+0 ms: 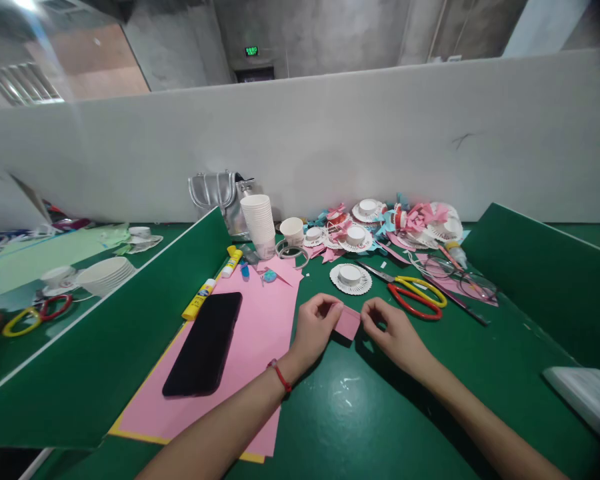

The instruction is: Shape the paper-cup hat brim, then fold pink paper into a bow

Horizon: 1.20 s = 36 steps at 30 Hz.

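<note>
A small pink piece of paper (348, 323) with a fold along its top is held just above the green table. My left hand (316, 323) pinches its left side between thumb and fingers. At the paper's right corner is my right hand (387, 328), its thumb and forefinger closed together on or right beside the edge. Just beyond the hands lies a white fringed paper disc with a cup base (350, 275) in its middle. Scissors with red and yellow handles (416, 293) rest to the right of it, blades pointing away to the left.
Left of my hands, a black phone (203, 343) lies on pink paper sheets (260, 373), with glue sticks (199, 300) alongside. Stacked paper cups (259, 223) stand behind. Finished-looking paper pieces and scraps (420, 217) pile up at the back. Green dividers (130, 327) flank the table; glasses (475, 283) lie right.
</note>
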{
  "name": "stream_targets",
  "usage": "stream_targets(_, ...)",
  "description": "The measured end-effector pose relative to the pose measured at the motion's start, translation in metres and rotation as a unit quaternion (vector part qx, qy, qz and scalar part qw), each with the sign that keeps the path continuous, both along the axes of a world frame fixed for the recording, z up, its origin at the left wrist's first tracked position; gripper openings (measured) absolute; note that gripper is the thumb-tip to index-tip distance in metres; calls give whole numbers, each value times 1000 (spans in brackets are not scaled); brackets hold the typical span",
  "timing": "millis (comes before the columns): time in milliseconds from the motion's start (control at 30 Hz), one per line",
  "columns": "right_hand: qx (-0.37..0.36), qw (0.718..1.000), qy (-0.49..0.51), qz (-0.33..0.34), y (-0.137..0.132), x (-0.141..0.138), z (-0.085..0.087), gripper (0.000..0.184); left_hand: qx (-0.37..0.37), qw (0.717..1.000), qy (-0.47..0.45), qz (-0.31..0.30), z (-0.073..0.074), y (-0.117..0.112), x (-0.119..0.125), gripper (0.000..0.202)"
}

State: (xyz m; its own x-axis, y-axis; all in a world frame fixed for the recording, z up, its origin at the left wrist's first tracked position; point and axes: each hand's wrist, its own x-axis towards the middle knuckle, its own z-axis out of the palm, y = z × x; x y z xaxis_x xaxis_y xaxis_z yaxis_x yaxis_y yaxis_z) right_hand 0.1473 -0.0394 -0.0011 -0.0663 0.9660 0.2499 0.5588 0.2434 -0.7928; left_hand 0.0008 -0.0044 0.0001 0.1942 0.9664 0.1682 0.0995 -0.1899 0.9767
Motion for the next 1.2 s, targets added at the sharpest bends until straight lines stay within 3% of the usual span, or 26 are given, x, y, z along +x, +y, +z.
stream_targets(233, 15, 998, 44, -45, 4, 4, -4, 9, -13, 999, -31, 26, -1, 3, -2, 11)
stream_targets(400, 52, 997, 58, -16, 1, 1, 0, 8, -1, 997, -34, -68, -2, 0, -2, 10)
stream_targets(500, 56, 998, 28, 2, -2, -3, 2, 10, 9, 996, -11, -92, 0, -4, -1, 11)
stream_targets(600, 41, 999, 13, 1, -2, -5, 2, 12, 16, 997, 9, -76, 0, -5, 1, 10)
stream_targets(867, 25, 998, 21, -45, 2, 1, -2, 7, 2, 998, -31, 61, -4, 5, -2, 11)
stream_targets(1033, -2, 994, 99, -42, 2, 0, 0, 14, 30, 999, -6, 18, 0, 1, -1, 11)
stream_targets(1200, -52, 991, 121, -30, 0, -4, 2, 20, 8, 1000, -17, -11, 1, 0, -1, 14)
